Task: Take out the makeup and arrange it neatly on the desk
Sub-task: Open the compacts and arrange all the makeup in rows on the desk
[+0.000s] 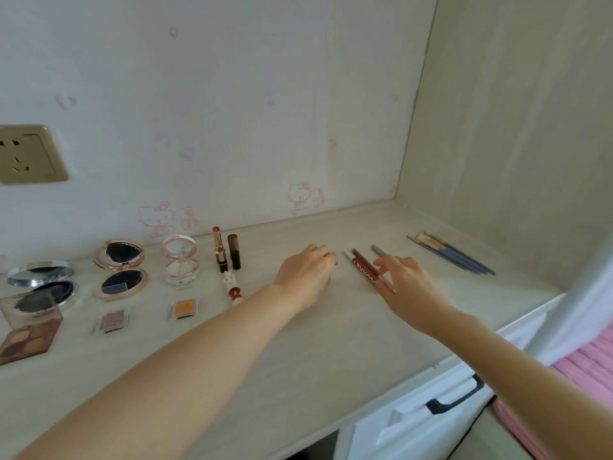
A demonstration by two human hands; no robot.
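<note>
On the pale desk (315,343), my left hand (306,272) rests with curled fingers and holds nothing I can see, just left of a white pen (349,255) and a dark red pen (363,265) lying side by side. My right hand (406,287) sits at the right of these pens and pinches a grey pencil (378,250), whose tip sticks out above the fingers. To the left stand three lipsticks (225,250), and a cat-shaped lipstick (232,288) lies flat. Further left lie open compacts (121,270), a highlighter (179,260), small eyeshadow pans (184,308) and a brown palette (28,338).
Several grey-handled brushes (454,257) lie in a row at the back right, near the side wall. A wall socket (28,156) is at the left. A white drawer with a black handle (454,398) sits under the desk's front edge, and pink cloth (583,366) lies at the right.
</note>
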